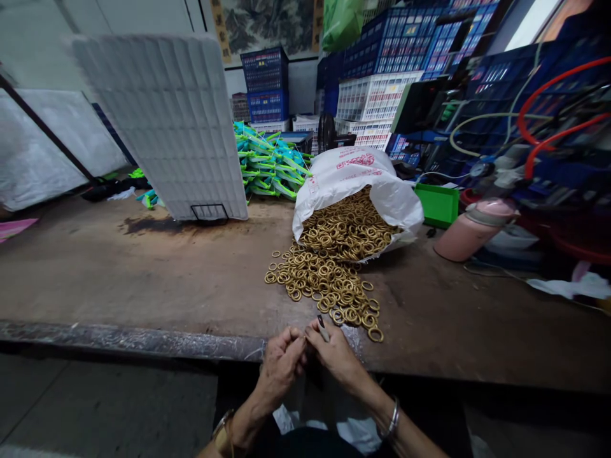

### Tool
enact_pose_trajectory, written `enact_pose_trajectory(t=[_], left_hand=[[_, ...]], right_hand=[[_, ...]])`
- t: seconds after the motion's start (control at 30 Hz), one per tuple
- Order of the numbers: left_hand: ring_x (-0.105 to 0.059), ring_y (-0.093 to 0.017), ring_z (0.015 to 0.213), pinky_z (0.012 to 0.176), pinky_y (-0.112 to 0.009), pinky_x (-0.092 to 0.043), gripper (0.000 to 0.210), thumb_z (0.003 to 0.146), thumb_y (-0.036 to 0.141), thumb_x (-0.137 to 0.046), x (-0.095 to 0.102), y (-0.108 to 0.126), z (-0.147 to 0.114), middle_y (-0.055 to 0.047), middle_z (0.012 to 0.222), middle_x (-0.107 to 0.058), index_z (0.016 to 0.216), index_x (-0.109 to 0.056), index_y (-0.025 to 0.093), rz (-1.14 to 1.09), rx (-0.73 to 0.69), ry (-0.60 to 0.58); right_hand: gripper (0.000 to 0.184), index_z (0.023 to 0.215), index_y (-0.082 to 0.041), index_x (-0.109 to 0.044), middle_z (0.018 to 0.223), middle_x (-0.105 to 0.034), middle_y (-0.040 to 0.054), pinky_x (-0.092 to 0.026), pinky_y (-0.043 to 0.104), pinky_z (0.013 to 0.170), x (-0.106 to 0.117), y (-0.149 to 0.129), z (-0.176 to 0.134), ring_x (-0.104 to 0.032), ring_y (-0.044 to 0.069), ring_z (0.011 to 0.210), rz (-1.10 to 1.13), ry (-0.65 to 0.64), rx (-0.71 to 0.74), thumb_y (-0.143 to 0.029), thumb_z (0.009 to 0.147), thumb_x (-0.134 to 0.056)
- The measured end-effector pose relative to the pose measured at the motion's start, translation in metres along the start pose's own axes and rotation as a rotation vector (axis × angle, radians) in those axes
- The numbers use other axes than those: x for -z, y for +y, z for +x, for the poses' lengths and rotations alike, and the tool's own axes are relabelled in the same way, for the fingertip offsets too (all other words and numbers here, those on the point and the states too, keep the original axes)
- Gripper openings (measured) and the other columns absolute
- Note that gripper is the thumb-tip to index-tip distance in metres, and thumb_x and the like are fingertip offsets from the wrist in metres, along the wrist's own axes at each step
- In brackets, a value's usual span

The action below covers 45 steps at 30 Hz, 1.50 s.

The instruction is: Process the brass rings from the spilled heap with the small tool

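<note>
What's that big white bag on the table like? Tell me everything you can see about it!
The big white bag looks like woven plastic, with red printing on its upper side. It lies on its side on the brown table, bulging and creased, its wide-open mouth facing us. Gold-coloured rings fill the mouth and spill out in front. The table is under it and the rings press inside. Its back end is hard to see.

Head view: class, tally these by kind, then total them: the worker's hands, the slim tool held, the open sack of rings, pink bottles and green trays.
Left hand and right hand: 2
Slim tool: 1
Open sack: 1
Pink bottle: 1
Green tray: 1
Total: 6
</note>
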<state>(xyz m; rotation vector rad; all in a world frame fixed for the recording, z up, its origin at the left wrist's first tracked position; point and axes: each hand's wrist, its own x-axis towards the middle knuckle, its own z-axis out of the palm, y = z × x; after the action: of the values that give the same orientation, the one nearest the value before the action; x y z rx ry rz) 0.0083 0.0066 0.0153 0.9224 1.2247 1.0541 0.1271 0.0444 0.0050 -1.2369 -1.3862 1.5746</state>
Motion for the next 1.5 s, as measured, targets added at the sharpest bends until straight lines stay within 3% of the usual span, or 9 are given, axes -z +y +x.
enact_pose_trajectory(t=[0.33, 0.47, 0.63, 0.93, 1.2, 1.37, 1.5], left_hand=[[-0.033, -0.003, 0.039, 0.037, -0.016, -0.02, 0.027, 0.075, 0.042, -0.053, 0.004, -0.015, 0.0, 0.006, 0.053, -0.045, 0.071, -0.047, 0.017, -0.239, 0.065, -0.077], [-0.034, -0.003, 0.04, 0.039, -0.016, -0.021, 0.025, 0.077, 0.04, -0.052, 0.005, -0.012, -0.002, 0.005, 0.054, -0.045, 0.071, -0.045, 0.017, -0.268, 0.036, -0.065], [-0.034, -0.003, 0.04, 0.04, -0.016, -0.024, 0.029, 0.075, 0.044, -0.053, 0.004, -0.01, -0.002, 0.006, 0.053, -0.044, 0.069, -0.044, 0.017, -0.212, 0.012, -0.012], [-0.037, -0.006, 0.046, 0.047, -0.018, -0.031, 0.034, 0.073, 0.047, -0.055, 0.005, -0.013, 0.0, 0.004, 0.053, -0.043, 0.064, -0.044, 0.017, -0.072, -0.098, 0.037], [-0.037, -0.007, 0.048, 0.049, -0.019, -0.031, 0.032, 0.077, 0.044, -0.051, 0.007, -0.005, -0.011, 0.003, 0.053, -0.043, 0.062, -0.045, 0.016, 0.027, -0.201, -0.027], [-0.037, -0.005, 0.043, 0.043, -0.018, -0.029, 0.028, 0.078, 0.04, -0.051, 0.0, 0.004, -0.023, 0.003, 0.053, -0.045, 0.065, -0.046, 0.016, -0.146, -0.082, -0.201], [-0.036, -0.004, 0.039, 0.035, -0.016, -0.023, 0.032, 0.076, 0.046, -0.052, 0.002, 0.011, -0.017, 0.002, 0.058, -0.048, 0.066, -0.045, 0.016, -0.434, 0.072, -0.114]], right_hand=[[0.03, 0.067, -0.017, -0.047, 0.051, -0.043, -0.0059, -0.026, 0.018, 0.04, 0.0, 0.002, 0.001, -0.032, 0.005, 0.041, 0.061, -0.047, 0.009, -0.045, 0.076, -0.047], [0.023, 0.073, -0.017, -0.052, 0.053, -0.046, -0.004, -0.031, 0.02, 0.046, 0.004, 0.006, 0.002, -0.04, 0.009, 0.047, -0.138, 0.033, 0.082, -0.036, 0.08, -0.042], [0.013, 0.068, -0.019, -0.051, 0.058, -0.052, -0.0021, -0.031, 0.021, 0.052, 0.005, 0.011, -0.004, -0.046, 0.011, 0.054, -0.482, -0.048, 0.232, -0.019, 0.076, -0.04], [0.023, 0.072, -0.02, -0.048, 0.059, -0.052, -0.0027, -0.03, 0.02, 0.053, -0.001, 0.011, -0.007, -0.047, 0.011, 0.055, -0.607, -0.071, 0.297, -0.005, 0.063, -0.034], [0.017, 0.072, -0.02, -0.047, 0.057, -0.052, -0.0028, -0.025, 0.02, 0.049, 0.005, 0.012, -0.001, -0.044, 0.011, 0.052, -0.708, -0.153, 0.274, -0.007, 0.067, -0.037], [0.021, 0.081, -0.017, -0.051, 0.06, -0.055, 0.0, -0.022, 0.022, 0.049, 0.004, 0.003, 0.015, -0.046, 0.012, 0.053, -1.002, -0.05, 0.175, -0.008, 0.063, -0.044], [0.024, 0.088, -0.017, -0.05, 0.07, -0.059, 0.0032, -0.025, 0.023, 0.054, -0.004, -0.004, 0.04, -0.052, 0.014, 0.062, -1.089, 0.123, 0.235, -0.006, 0.068, -0.041]])
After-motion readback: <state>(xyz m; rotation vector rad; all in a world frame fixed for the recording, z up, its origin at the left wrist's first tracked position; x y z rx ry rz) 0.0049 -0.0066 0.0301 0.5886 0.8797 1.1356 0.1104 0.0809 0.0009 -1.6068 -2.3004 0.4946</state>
